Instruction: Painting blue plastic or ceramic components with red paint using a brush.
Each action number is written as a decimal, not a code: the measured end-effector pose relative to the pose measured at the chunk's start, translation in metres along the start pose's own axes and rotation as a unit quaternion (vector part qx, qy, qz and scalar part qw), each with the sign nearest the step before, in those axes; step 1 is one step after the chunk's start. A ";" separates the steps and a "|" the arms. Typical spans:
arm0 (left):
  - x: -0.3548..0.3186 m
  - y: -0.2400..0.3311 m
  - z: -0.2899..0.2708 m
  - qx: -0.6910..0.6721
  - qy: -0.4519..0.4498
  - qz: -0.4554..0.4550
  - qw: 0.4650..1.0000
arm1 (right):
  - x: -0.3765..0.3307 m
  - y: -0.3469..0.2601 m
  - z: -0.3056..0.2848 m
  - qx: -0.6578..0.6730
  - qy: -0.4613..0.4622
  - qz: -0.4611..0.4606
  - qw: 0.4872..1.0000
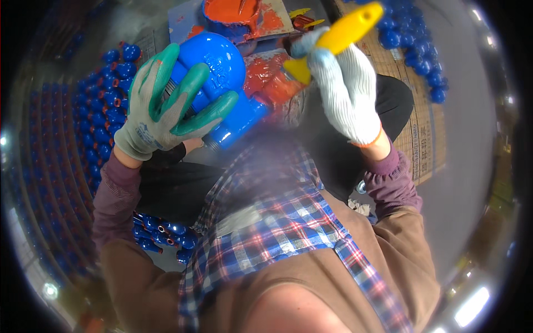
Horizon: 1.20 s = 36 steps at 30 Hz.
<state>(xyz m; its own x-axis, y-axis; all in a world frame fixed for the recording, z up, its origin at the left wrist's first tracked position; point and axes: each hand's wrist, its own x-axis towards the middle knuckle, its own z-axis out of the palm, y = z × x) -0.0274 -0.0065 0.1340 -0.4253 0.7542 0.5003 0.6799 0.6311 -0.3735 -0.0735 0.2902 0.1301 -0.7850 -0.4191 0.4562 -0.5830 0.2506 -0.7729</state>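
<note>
My left hand (173, 108), in a grey glove with green-coated fingers, grips a glossy blue metal fitting (214, 64) with a round body and a short pipe-like end. In my right hand (348, 91), gloved in white knit, is a paintbrush (351, 28) with a yellow handle slanting up to the right. Its bristle end is coated in red-orange paint and meets the right-hand end of the blue fitting. A pot of orange-red paint (232, 12) stands just beyond the fitting, on a paint-smeared board (186, 22).
Many blue parts with red-orange ends (114, 83) are stacked in rows along the left. More blue parts (413, 47) sit at the far right on flattened cardboard (427, 125). A few blue fittings (161, 233) lie by my left leg. My plaid apron (277, 222) covers my lap.
</note>
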 end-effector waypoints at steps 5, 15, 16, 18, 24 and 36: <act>0.000 -0.003 -0.006 -0.004 -0.027 0.031 0.999 | 0.034 0.029 0.020 -0.049 -0.057 0.010 0.997; 0.004 -0.005 0.003 0.006 0.004 0.023 1.000 | 0.019 0.011 0.014 -0.017 -0.027 -0.105 0.994; 0.004 -0.005 0.004 0.013 0.004 0.008 1.000 | 0.014 0.010 0.011 -0.018 -0.028 -0.102 0.994; 0.004 -0.003 0.006 0.010 0.003 -0.003 1.000 | 0.003 0.010 0.008 -0.009 0.013 -0.129 0.992; -0.011 0.009 0.018 -0.087 0.009 -0.177 0.980 | -0.023 0.009 0.007 0.004 0.054 -0.133 0.990; -0.029 0.111 0.051 -0.375 0.104 -0.643 0.660 | -0.037 -0.003 0.035 0.049 0.186 -0.073 0.979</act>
<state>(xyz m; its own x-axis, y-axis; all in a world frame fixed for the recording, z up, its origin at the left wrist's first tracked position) 0.0304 0.0510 0.0385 -0.9006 -0.4070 0.1527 -0.0253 0.3997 0.9163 -0.0359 0.2749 0.1001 -0.7274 -0.0922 0.6800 -0.6861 0.1192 -0.7177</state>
